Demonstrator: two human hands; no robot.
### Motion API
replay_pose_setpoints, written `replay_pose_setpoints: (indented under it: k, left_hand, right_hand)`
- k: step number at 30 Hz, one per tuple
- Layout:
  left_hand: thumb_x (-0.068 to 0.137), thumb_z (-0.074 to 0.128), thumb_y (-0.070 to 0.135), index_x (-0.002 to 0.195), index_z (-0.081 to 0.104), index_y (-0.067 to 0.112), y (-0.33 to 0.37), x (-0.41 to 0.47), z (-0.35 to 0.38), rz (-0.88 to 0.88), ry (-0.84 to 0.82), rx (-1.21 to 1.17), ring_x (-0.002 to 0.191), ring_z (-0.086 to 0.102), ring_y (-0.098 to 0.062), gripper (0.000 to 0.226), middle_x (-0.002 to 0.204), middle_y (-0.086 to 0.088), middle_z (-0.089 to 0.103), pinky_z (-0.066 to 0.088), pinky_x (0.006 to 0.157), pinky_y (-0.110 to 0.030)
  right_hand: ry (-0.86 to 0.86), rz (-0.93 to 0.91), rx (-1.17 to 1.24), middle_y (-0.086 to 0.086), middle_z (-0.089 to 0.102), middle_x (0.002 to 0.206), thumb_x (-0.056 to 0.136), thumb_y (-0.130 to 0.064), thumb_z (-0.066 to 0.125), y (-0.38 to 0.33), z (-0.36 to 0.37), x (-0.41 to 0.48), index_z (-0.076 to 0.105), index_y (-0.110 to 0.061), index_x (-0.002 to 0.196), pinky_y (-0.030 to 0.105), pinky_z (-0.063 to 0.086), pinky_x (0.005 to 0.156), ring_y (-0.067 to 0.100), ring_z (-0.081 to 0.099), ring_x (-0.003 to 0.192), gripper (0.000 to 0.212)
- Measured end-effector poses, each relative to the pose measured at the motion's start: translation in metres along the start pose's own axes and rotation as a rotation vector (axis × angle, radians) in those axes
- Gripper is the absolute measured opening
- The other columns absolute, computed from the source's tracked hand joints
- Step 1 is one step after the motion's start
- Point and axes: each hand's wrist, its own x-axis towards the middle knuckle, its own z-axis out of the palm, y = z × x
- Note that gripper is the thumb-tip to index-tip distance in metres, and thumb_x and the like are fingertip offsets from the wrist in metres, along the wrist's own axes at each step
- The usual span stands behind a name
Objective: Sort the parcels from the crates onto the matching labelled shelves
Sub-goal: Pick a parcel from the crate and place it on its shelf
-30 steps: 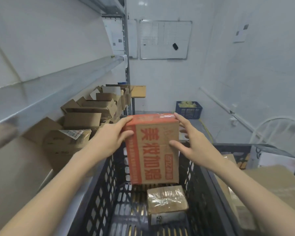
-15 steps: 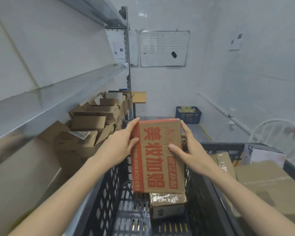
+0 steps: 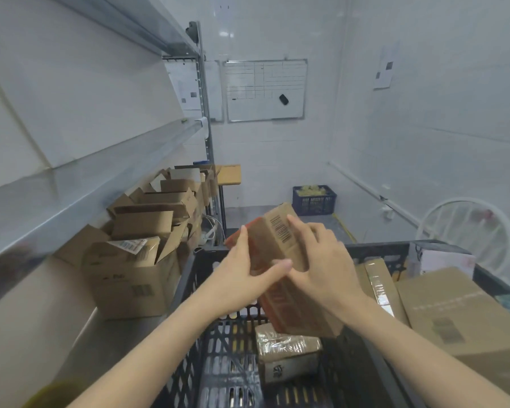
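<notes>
Orange-edged cardboard parcel [image 3: 273, 240] is being gripped by left hand [image 3: 242, 275] and right hand [image 3: 321, 269] over black crate [image 3: 186, 293]; judged light, stiff, best clasped by opposite faces.

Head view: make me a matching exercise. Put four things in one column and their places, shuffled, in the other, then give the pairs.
Things
1. barcoded box
2. taped parcel
3. blue crate
4. whiteboard

Places
A. mounted on the far wall
B. on the floor at the foot of that wall
C. gripped by the left hand and the right hand
D. lying inside the black crate

Pairs: 1-C, 2-D, 3-B, 4-A
</notes>
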Motion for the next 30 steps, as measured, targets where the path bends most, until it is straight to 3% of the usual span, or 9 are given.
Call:
replay_pose_setpoints:
  k: [2, 6, 9, 11, 15, 20, 23, 27, 30]
  left_hand:
    - [0.054, 0.06, 0.091, 0.154, 0.003, 0.037, 0.003, 0.005, 0.005, -0.039, 0.027, -0.336, 0.118, 0.058, -0.006, 0.127, 0.138, 0.013, 0.054, 0.047, 0.104, -0.045]
    - [0.07, 0.07, 0.064, 0.148, 0.015, 0.031, 0.01, 0.004, 0.011, -0.051, 0.196, -0.576, 0.107, 0.056, -0.001, 0.101, 0.124, 0.015, 0.055, 0.05, 0.101, -0.044]
    - [0.064, 0.067, 0.069, 0.15, -0.004, 0.043, 0.004, 0.001, 0.006, -0.086, 0.291, -0.622, 0.122, 0.053, -0.014, 0.114, 0.131, 0.013, 0.052, 0.046, 0.104, -0.05]
    - [0.069, 0.063, 0.062, 0.149, -0.008, 0.046, -0.001, -0.002, 0.002, -0.086, 0.302, -0.631, 0.121, 0.055, -0.015, 0.108, 0.135, 0.007, 0.054, 0.045, 0.105, -0.049]
    - [0.083, 0.058, 0.051, 0.148, -0.003, 0.052, -0.011, -0.005, -0.005, -0.061, 0.298, -0.709, 0.115, 0.06, -0.011, 0.09, 0.133, 0.006, 0.058, 0.046, 0.104, -0.049]
    - [0.088, 0.047, 0.053, 0.148, 0.0, 0.055, -0.017, -0.008, -0.011, -0.02, 0.297, -0.708, 0.128, 0.05, -0.014, 0.076, 0.128, 0.029, 0.046, 0.04, 0.106, -0.041]
    - [0.092, 0.043, 0.054, 0.148, 0.006, 0.055, -0.016, -0.009, -0.013, 0.01, 0.312, -0.711, 0.134, 0.042, -0.013, 0.068, 0.13, 0.029, 0.04, 0.036, 0.113, -0.049]
    - [0.09, 0.042, 0.057, 0.148, 0.009, 0.054, -0.012, -0.008, -0.013, 0.023, 0.329, -0.667, 0.135, 0.036, -0.01, 0.066, 0.147, 0.021, 0.029, 0.033, 0.114, -0.05]
    - [0.084, 0.041, 0.064, 0.149, 0.014, 0.052, -0.014, -0.006, -0.013, 0.028, 0.345, -0.562, 0.135, 0.043, -0.011, 0.071, 0.152, 0.012, 0.036, 0.038, 0.111, -0.05]
  right_hand:
    - [0.025, -0.046, -0.026, 0.003, 0.051, 0.121, 0.075, -0.063, 0.05, -0.008, 0.001, -0.003, 0.039, -0.026, 0.144, 0.037, 0.046, 0.082, 0.022, 0.05, 0.106, 0.079]
    - [-0.031, -0.193, 0.058, 0.001, 0.045, 0.136, 0.076, -0.056, 0.057, -0.019, 0.0, -0.011, 0.033, -0.022, 0.147, 0.035, 0.045, 0.095, 0.02, 0.045, 0.116, 0.083]
    - [-0.152, -0.24, 0.298, -0.014, 0.039, 0.143, 0.082, -0.043, 0.065, -0.021, -0.01, -0.017, 0.019, -0.028, 0.152, 0.011, 0.026, 0.105, 0.002, 0.034, 0.128, 0.085]
    - [-0.209, -0.194, 0.457, -0.023, 0.036, 0.144, 0.087, -0.039, 0.067, -0.018, -0.015, -0.02, 0.019, -0.033, 0.151, 0.004, 0.022, 0.106, -0.011, 0.028, 0.133, 0.08]
    - [-0.178, -0.124, 0.455, -0.018, 0.034, 0.148, 0.087, -0.048, 0.062, 0.001, -0.017, -0.024, 0.029, -0.044, 0.142, 0.019, 0.024, 0.114, -0.006, 0.024, 0.138, 0.064]
    - [-0.32, 0.022, 0.491, -0.019, 0.014, 0.155, 0.081, -0.06, 0.063, 0.015, -0.013, -0.036, 0.03, -0.062, 0.135, 0.024, 0.016, 0.114, -0.012, -0.002, 0.141, 0.064]
    - [-0.332, 0.062, 0.62, -0.022, 0.024, 0.153, 0.079, -0.058, 0.066, 0.014, -0.014, -0.038, 0.025, -0.056, 0.141, 0.014, 0.023, 0.109, -0.015, 0.013, 0.138, 0.074]
    - [-0.306, 0.128, 0.685, -0.032, 0.039, 0.14, 0.071, -0.062, 0.072, 0.015, -0.018, -0.037, 0.024, -0.053, 0.144, 0.029, 0.037, 0.108, -0.008, 0.038, 0.13, 0.088]
    - [-0.254, 0.169, 0.656, -0.03, 0.044, 0.134, 0.067, -0.058, 0.079, 0.016, -0.019, -0.038, 0.03, -0.046, 0.144, 0.021, 0.037, 0.105, -0.014, 0.039, 0.124, 0.092]
